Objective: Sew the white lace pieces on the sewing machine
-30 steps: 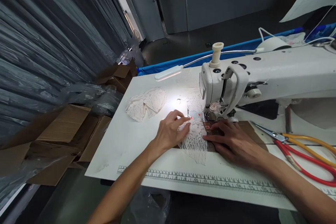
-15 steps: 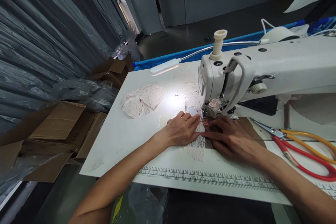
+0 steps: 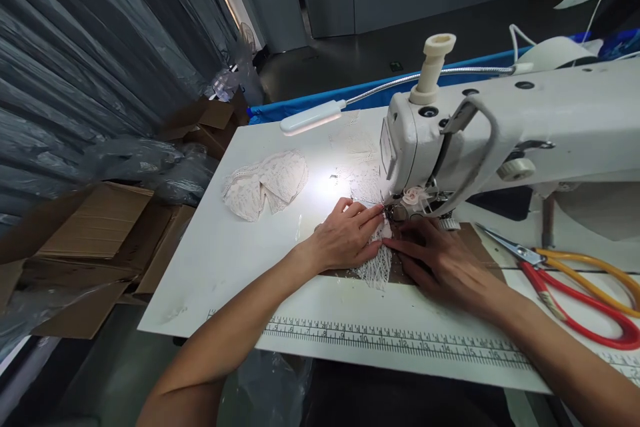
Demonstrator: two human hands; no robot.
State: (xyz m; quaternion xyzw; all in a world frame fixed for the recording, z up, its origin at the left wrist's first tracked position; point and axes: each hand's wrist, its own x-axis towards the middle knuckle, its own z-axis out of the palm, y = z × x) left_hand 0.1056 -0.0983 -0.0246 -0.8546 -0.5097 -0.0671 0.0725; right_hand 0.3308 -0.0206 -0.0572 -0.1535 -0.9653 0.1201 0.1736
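Observation:
My left hand (image 3: 347, 237) lies flat, fingers stretched out, on a strip of white lace (image 3: 375, 272) in front of the sewing machine's needle area (image 3: 393, 210). From the other side, my right hand (image 3: 433, 250) rests low with its fingers extended and apart, a fingertip touching the lace's right edge. Part of its thumb side is hidden. Beneath the lace and both hands is a brown plate (image 3: 477, 247). The lace's loose end hangs toward the ruler tape (image 3: 375, 340). A small pale fabric rose (image 3: 414, 196) sits by the presser area of the white sewing machine (image 3: 540, 113).
Scissors (image 3: 530, 255) with red and orange handles lie right of my right hand. A pale lace piece (image 3: 267, 183) of two cup shapes lies at left on the table (image 3: 220, 280). A lamp (image 3: 313, 117) shines above it. Open cardboard boxes (image 3: 100, 220) stand beyond the left edge.
The lace strip has moved away from me toward the needle, under my hands. The brown plate now shows left of the lace. The view has shifted slightly.

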